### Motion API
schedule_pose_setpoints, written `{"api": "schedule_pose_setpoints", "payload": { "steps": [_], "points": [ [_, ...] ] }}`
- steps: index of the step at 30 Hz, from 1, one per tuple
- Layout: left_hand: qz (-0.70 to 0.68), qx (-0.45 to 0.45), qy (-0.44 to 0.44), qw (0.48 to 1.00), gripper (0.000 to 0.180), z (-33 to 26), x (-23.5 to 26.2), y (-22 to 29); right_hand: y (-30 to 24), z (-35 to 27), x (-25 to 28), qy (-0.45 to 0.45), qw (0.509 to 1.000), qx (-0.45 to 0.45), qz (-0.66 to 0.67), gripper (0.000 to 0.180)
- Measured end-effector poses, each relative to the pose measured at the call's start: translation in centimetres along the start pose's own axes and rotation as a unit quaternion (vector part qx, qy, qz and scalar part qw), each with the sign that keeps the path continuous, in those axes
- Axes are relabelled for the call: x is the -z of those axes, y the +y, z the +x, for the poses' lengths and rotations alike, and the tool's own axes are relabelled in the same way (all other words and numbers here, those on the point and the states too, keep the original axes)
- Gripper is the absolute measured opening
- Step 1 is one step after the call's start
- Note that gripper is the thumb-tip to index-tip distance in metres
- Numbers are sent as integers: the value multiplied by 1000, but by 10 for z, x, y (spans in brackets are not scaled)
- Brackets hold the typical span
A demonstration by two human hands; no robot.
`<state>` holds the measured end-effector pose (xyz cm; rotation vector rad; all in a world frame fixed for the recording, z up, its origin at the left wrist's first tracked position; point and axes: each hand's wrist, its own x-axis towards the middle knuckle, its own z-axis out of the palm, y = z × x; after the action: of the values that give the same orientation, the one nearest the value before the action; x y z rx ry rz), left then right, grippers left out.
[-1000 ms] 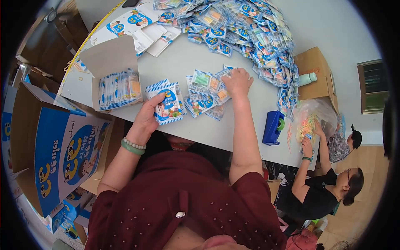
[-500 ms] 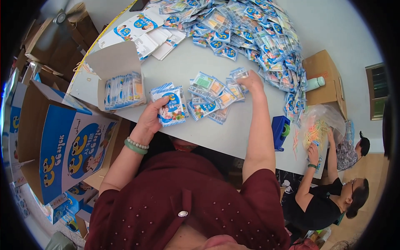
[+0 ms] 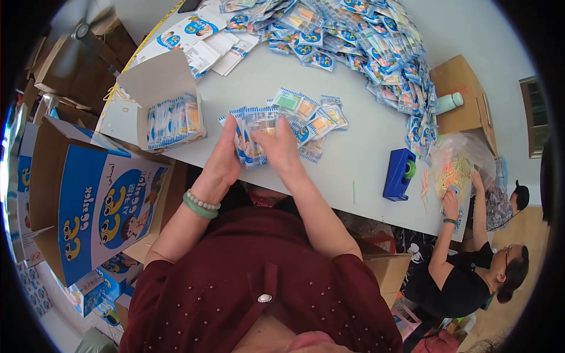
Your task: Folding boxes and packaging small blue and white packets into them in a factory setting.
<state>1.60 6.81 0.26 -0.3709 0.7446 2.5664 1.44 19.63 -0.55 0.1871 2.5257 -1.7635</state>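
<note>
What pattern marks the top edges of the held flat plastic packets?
Blue and white stripes on the flat plastic packets; the head view shows them best.

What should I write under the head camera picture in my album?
Left hand and right hand hold blue-and-white packets together, near an open box of more packets.

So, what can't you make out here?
From the head view:
Number of held packets: overlap, the left hand and the right hand hide some.
Packet heap: far end cut off by the top edge.
Dark flat thing: cut off there too.
Fan: blades blurred, probably by spinning.
</note>
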Motion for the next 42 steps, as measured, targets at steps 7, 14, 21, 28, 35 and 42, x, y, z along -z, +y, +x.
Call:
{"api": "schedule_pose_setpoints", "payload": {
  "steps": [7,14,21,28,35,42],
  "points": [
    [-52,48,-16,997,33,5,56,17,-31,5,33,-255,945,121,-168,50],
    [-48,71,-63,994,39,9,58,18,6,61,84,-104,752,258,-598,65],
    [-26,68,-65,995,37,7,60,18,6,100,100,-78,816,126,-559,43],
    [24,45,-51,997,41,9,64,14,33,103,150,126,812,-116,-558,49],
    [24,48,-43,998,41,11,61,16,29,95,185,9,925,-50,-376,74],
    [34,40,-37,998,39,10,61,12,70,125,188,33,945,-57,-320,62]
  ]
}}
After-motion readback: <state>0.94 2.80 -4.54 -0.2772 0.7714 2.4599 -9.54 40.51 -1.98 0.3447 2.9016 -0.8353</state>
